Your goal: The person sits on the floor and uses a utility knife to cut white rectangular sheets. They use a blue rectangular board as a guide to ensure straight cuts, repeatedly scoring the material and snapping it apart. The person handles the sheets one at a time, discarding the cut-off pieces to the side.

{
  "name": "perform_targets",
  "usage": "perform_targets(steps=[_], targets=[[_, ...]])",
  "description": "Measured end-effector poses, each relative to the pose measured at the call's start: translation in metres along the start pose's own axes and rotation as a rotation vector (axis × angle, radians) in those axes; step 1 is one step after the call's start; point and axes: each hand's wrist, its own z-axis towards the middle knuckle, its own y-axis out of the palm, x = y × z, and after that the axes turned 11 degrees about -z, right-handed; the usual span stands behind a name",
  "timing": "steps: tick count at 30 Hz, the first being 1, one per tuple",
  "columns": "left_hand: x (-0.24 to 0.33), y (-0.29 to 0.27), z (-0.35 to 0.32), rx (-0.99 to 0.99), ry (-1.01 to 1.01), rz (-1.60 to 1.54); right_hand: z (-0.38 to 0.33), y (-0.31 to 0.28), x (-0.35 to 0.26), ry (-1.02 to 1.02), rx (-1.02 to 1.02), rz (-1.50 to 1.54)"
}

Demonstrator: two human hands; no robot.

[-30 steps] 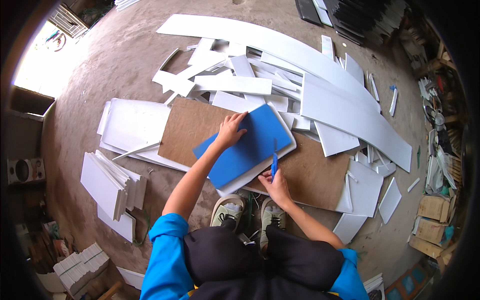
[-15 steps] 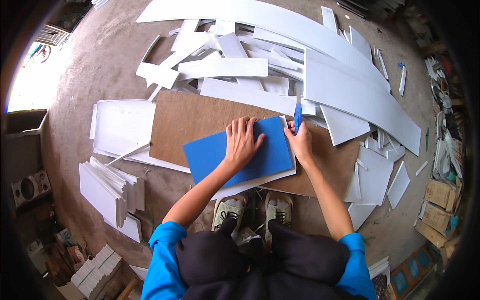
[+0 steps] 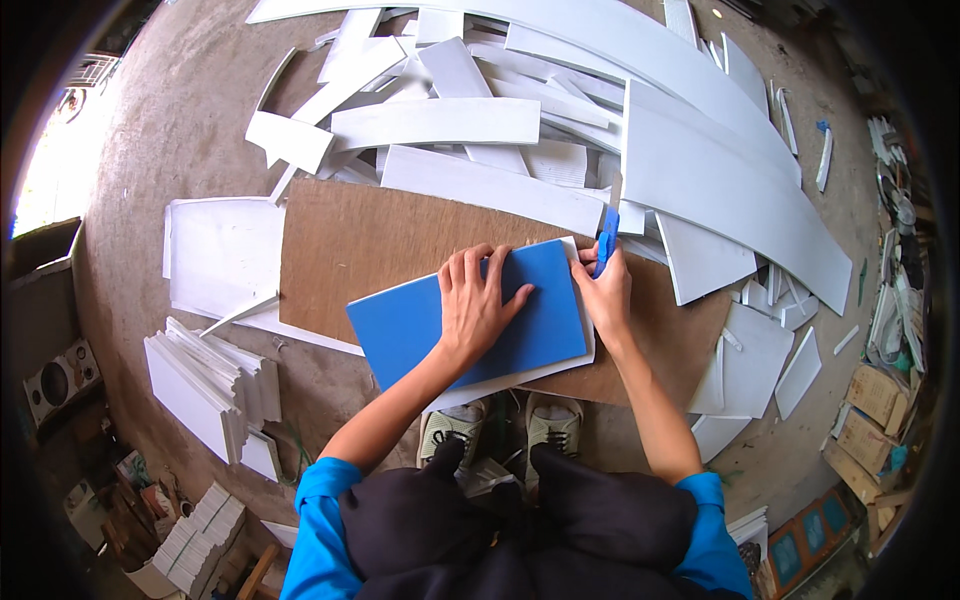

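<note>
Fingers spread, my left hand lies flat on a blue rectangular panel. Under that panel is a white sheet, showing along its near and right edges and as a thin strip at the far left edge. My right hand is closed around a blue-handled utility knife, its blade pointing away from me. Right fingertips sit close to the sheet's far right corner; whether they touch it I cannot tell. Sheet and panel rest on a brown wooden board lying on the floor.
White strips and offcuts lie heaped beyond the board, with a long wide white panel at the right. A stack of white pieces stands at the left. Cardboard boxes line the right side. My shoes are near the board's front edge.
The whole view has shifted slightly. A thin white strip now shows beyond the blue panel's far left edge. Both hands keep nearly the same places and the knife stays in my right hand.
</note>
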Motion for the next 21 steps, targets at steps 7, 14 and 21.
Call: perform_targets(steps=[7,14,21], targets=[[0.001,-0.004,0.001,-0.019,0.006,-0.005,0.0,0.001,-0.001,0.021,0.013,0.002],[0.002,0.0,0.001,0.015,0.001,0.006,0.0,0.003,0.001,0.014,0.01,0.014],[-0.006,-0.008,-0.005,0.007,-0.002,-0.007,-0.002,0.006,-0.011,-0.013,-0.052,-0.191]])
